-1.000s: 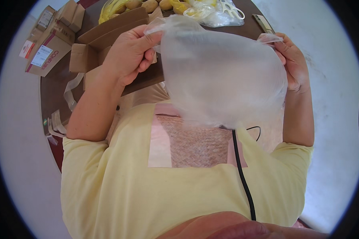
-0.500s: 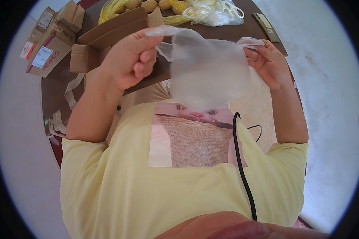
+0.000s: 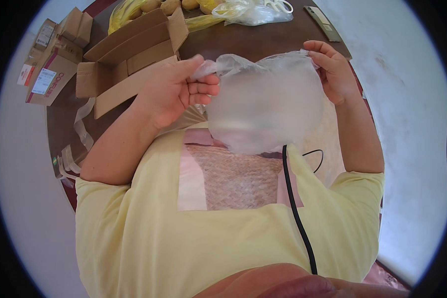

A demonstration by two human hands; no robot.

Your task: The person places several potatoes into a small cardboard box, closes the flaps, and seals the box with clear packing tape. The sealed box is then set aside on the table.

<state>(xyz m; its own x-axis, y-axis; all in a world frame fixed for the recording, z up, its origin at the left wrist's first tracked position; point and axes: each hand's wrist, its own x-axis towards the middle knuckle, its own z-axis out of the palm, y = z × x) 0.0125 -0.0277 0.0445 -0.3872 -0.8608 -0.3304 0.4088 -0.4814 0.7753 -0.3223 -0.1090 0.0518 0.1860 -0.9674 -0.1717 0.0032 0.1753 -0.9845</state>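
A translucent white plastic bag hangs puffed out in front of my chest, past the table's near edge. Its left upper corner is pinched by my left hand, with thumb and fingers closed on the film. At the opposite upper corner, my right hand grips the bag between thumb and index finger. The top edge of the bag sags between the two hands. Nothing can be made out inside it through the cloudy film.
An open cardboard box stands on the dark brown table beyond my left hand. Stacked cartons are at far left. Potatoes in yellow bags, another clear bag and a phone lie farther back. A black cable hangs down my front.
The bag has widened and sits slightly lower. My left hand has moved down and a little right, with its fingers more visible. My right hand still holds its corner.
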